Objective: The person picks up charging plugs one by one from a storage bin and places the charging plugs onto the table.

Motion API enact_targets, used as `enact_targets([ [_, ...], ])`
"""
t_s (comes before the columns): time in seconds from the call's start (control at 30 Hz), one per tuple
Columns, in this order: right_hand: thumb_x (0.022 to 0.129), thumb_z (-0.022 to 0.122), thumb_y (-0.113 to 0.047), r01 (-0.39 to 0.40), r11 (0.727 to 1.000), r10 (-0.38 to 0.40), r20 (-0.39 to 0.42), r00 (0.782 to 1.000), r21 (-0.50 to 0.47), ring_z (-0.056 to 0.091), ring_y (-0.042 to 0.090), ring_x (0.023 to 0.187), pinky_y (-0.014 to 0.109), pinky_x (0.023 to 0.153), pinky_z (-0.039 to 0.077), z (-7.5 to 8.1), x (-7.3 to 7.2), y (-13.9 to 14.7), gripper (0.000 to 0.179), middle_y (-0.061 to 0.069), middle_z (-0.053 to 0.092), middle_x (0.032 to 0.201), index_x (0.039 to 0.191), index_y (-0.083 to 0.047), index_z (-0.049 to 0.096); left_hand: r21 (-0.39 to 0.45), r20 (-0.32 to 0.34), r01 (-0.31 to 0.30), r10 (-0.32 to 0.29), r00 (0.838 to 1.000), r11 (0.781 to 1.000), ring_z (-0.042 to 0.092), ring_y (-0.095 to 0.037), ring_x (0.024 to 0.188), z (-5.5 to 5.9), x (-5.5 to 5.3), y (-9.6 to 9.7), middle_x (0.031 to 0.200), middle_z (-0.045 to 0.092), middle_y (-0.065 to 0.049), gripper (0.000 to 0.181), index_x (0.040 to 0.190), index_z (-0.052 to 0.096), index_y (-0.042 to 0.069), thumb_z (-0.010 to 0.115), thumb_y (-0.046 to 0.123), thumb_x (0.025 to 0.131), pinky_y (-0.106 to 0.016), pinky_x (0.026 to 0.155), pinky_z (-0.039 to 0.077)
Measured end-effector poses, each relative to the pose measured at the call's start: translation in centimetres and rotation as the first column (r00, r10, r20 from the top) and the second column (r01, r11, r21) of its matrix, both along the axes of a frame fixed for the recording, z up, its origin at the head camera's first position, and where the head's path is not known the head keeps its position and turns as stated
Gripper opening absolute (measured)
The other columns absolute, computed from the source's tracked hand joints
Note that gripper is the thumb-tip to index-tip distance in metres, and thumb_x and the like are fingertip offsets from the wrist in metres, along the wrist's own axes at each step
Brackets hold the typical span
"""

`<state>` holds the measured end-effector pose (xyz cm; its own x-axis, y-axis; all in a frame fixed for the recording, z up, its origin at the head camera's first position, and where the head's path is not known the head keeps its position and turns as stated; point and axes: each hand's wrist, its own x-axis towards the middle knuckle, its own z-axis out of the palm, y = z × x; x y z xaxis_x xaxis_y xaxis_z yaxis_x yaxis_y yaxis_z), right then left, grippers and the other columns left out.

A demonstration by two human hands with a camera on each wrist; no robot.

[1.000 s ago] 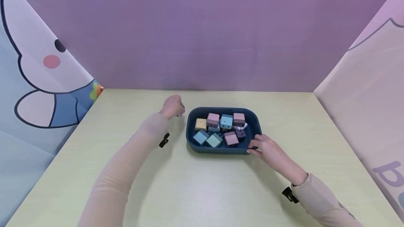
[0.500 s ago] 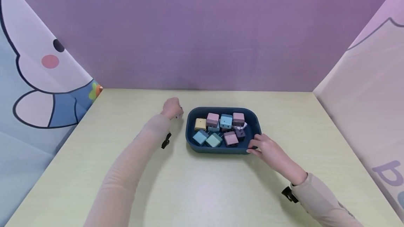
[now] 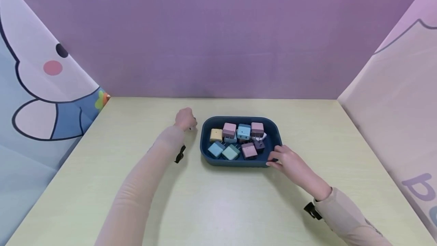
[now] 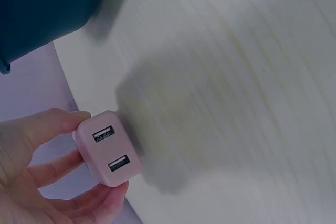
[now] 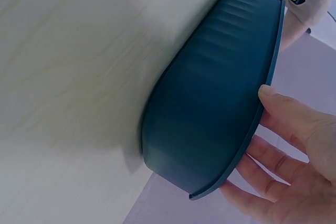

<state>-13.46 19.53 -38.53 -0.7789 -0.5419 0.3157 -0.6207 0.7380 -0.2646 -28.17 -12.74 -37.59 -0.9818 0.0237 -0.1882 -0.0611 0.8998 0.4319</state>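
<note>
The left hand [image 3: 185, 119] pinches a pink charger [image 4: 111, 148], back hidden; the right hand [image 3: 288, 161] pinches the tray [image 5: 202, 98] rim. A purple letter [image 3: 417, 179] is unclear.

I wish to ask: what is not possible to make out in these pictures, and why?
Left wrist view: the far side of the pink charger, hidden by its body; the rest of the tray, cut off at the upper left corner.
Head view: most of that charger, hidden by the left hand; part of the white piece, covered by neighbouring chargers.
Right wrist view: the tray's contents, hidden by its wall.
</note>
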Motion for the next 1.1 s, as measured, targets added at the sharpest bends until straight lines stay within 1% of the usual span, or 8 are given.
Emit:
enact_targets([
  [0.2, 0.071, 0.071, -0.009, 0.001, 1.000, -0.001, -0.001, 1.000, -0.001, 0.042, 0.009, 0.065, 0.023, 0.056, 0.041, -0.1, 0.0, 0.0, 0.006, -0.005, 0.048, 0.068, 0.072, -0.010, 0.066, -0.021, 0.006, -0.005, 0.005, 1.000, 1.000, 0.043, -0.016, 0.051, -0.5, -0.2, -0.1, 0.062, 0.053, -0.007, 0.004, 0.071, 0.058, 0.001, 0.056, 0.000, 0.074, -0.024, 0.046, 0.035],
  [0.43, 0.071, 0.071, -0.009, 0.002, 1.000, -0.002, -0.007, 1.000, -0.006, 0.042, 0.010, 0.065, 0.023, 0.056, 0.041, -0.1, 0.0, 0.0, 0.006, -0.005, 0.048, 0.068, 0.072, -0.010, 0.065, 0.007, 0.007, 0.001, -0.001, 1.000, 1.000, 0.051, -0.018, 0.055, -1.0, -0.3, -0.3, 0.067, 0.058, -0.009, 0.003, 0.077, 0.059, -0.001, 0.058, 0.002, 0.077, -0.025, 0.051, 0.040],
  [0.53, 0.071, 0.071, -0.009, 0.003, 1.000, -0.003, -0.006, 1.000, -0.009, 0.042, 0.010, 0.065, 0.024, 0.056, 0.041, -0.1, 0.0, 0.0, 0.006, -0.005, 0.048, 0.069, 0.072, -0.010, 0.066, 0.012, 0.003, -0.008, 0.008, 1.000, 1.000, 0.053, -0.019, 0.055, -1.2, -0.4, -0.3, 0.069, 0.061, -0.011, 0.003, 0.077, 0.060, -0.001, 0.059, 0.002, 0.076, -0.025, 0.052, 0.041],
  [0.73, 0.071, 0.071, -0.008, 0.004, 1.000, -0.004, -0.014, 1.000, -0.009, 0.044, 0.011, 0.065, 0.024, 0.057, 0.042, 0.0, 0.1, 0.0, 0.006, -0.004, 0.048, 0.069, 0.071, -0.010, 0.065, 0.014, 0.003, -0.008, 0.008, 1.000, 1.000, 0.055, -0.019, 0.054, -1.4, -0.5, -0.4, 0.068, 0.063, -0.012, 0.005, 0.076, 0.063, -0.001, 0.062, 0.003, 0.075, -0.026, 0.053, 0.042],
  [0.97, 0.071, 0.071, -0.008, -0.001, 1.000, 0.000, -0.029, 1.000, -0.016, 0.045, 0.011, 0.066, 0.025, 0.057, 0.043, -0.1, 0.1, 0.0, 0.007, -0.004, 0.049, 0.069, 0.071, -0.009, 0.065, 0.007, 0.005, 0.000, 0.000, 1.000, 1.000, 0.056, -0.020, 0.058, -1.5, -0.5, -0.4, 0.073, 0.063, -0.011, 0.012, 0.085, 0.061, -0.002, 0.062, 0.004, 0.076, -0.028, 0.056, 0.044],
  [1.1, 0.070, 0.071, -0.008, -0.001, 1.000, 0.000, -0.032, 0.999, -0.016, 0.045, 0.011, 0.066, 0.025, 0.057, 0.043, -0.1, 0.1, 0.0, 0.007, -0.004, 0.049, 0.068, 0.071, -0.009, 0.065, 0.003, 0.013, 0.003, -0.003, 1.000, 1.000, 0.056, -0.020, 0.059, -1.4, -0.4, -0.4, 0.073, 0.062, -0.011, 0.011, 0.085, 0.060, -0.001, 0.062, 0.006, 0.077, -0.026, 0.054, 0.043],
])
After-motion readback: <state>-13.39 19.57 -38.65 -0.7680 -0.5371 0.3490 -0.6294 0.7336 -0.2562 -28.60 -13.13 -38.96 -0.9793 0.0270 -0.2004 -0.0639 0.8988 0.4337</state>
